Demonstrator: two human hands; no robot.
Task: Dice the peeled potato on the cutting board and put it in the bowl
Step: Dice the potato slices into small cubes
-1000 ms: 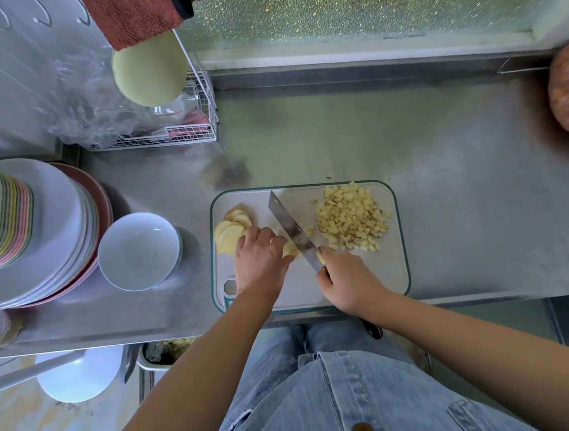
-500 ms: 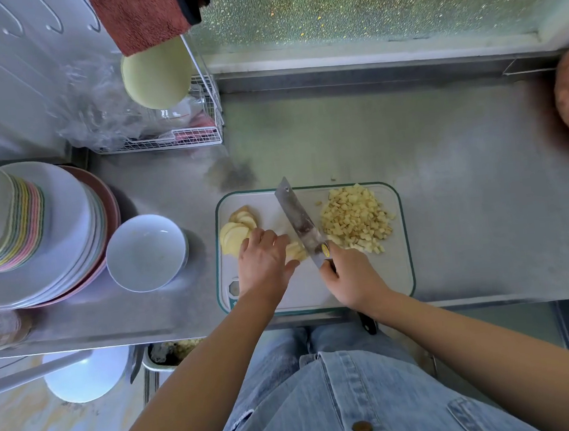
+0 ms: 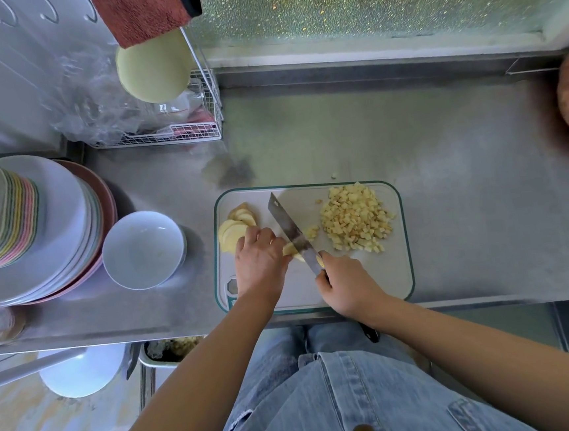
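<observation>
Left hand (image 3: 261,257) curls onto the potato strips (image 3: 289,249), seemingly pinning them; right hand (image 3: 346,284) wraps the knife (image 3: 291,232) handle, blade just right of those fingertips. Likely firm, wet, slippery: hold well behind the cut

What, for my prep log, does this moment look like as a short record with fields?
board: white plastic cutting board with green rim, on the steel counter
right hand: grips the steel-bladed knife, blade on the potato piece
left hand: fingers curled, holding the pale potato piece beside the blade
diced: heap of small potato cubes on the board's right part
uncut: round potato slices at the board's left edge
bowl: white round bowl left of the board, no potato visible in it
</observation>
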